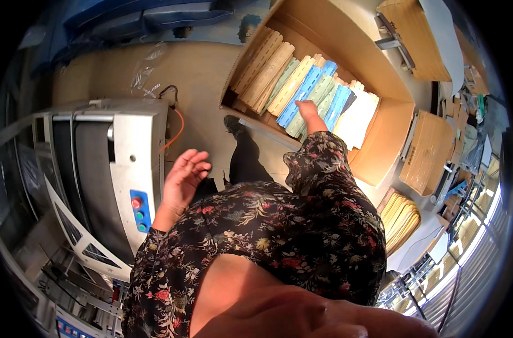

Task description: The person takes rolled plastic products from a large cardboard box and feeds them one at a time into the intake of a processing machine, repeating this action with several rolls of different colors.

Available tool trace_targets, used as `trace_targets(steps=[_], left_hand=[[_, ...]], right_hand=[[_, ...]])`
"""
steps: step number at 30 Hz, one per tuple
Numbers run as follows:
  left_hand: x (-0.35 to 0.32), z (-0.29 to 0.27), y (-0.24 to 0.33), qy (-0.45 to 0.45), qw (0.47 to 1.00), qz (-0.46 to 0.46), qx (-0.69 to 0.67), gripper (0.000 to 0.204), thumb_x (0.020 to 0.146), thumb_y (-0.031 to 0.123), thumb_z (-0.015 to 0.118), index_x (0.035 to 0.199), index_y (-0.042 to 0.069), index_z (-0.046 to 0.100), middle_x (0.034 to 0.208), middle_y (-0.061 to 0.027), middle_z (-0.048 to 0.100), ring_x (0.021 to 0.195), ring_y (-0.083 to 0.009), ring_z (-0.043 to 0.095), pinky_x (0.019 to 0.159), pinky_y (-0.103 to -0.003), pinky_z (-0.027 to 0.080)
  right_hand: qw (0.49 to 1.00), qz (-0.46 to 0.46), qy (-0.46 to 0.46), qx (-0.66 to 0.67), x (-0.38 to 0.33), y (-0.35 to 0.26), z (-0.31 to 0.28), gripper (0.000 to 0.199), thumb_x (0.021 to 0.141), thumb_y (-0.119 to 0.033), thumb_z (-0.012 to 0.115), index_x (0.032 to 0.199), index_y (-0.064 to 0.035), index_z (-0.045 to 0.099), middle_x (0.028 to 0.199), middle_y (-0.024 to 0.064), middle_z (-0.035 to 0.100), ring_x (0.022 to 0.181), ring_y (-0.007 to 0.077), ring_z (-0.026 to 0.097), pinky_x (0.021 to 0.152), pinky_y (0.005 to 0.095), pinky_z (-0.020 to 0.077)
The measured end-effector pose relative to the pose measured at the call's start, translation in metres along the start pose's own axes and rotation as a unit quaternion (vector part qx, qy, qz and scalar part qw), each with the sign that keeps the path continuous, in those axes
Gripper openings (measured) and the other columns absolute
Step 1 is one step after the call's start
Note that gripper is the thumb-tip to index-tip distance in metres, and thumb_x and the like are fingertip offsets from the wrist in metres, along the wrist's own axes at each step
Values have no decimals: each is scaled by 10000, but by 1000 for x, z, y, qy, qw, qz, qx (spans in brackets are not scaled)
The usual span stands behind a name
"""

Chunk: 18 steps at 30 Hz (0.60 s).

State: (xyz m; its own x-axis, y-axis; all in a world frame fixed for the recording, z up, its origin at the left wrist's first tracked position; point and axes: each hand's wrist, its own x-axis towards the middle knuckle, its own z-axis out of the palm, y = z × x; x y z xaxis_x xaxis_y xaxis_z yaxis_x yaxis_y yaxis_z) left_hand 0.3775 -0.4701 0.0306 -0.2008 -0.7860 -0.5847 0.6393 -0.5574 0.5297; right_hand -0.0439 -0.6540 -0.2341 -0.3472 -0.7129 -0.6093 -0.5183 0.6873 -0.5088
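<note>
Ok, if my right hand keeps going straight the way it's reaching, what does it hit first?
Your right hand points into the open cardboard box, at the row of upright blue, green and tan bundles. It would likely meet the blue one first; it may already touch it, depth is unclear.

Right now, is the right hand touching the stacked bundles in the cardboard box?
Touching. The head view shows the right hand reaching into the cardboard box, fingers laid on the blue and green bundles, no gap visible.

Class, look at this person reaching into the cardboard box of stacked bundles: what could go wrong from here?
1. The right hand reaches far down into the cardboard box; leaning that far might cost balance.
2. The coloured bundles stand tilted in a row; pulling one may topple its neighbours.
3. The left hand hangs open near the grey machine and could knock it.
</note>
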Motion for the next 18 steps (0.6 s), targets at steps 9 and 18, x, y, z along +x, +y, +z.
trace_targets(steps=[9,18], left_hand=[[65,59,-10,60,985,-139,87,437,897,144,571,1317,79,466,1324,-121,540,1127,-228,558,969,-344,423],[89,49,-9,46,986,-75,143,483,894,181,593,1333,49,440,1322,-118,538,1111,-214,553,953,-347,413]], right_hand=[[959,189,-127,168,66,-33,177,852,733,-404,791,1314,103,426,1307,234,507,1174,327,521,934,423,450],[953,195,-154,172,26,-90,138,858,749,-329,746,1356,128,349,1266,235,538,1134,320,567,931,382,479]])
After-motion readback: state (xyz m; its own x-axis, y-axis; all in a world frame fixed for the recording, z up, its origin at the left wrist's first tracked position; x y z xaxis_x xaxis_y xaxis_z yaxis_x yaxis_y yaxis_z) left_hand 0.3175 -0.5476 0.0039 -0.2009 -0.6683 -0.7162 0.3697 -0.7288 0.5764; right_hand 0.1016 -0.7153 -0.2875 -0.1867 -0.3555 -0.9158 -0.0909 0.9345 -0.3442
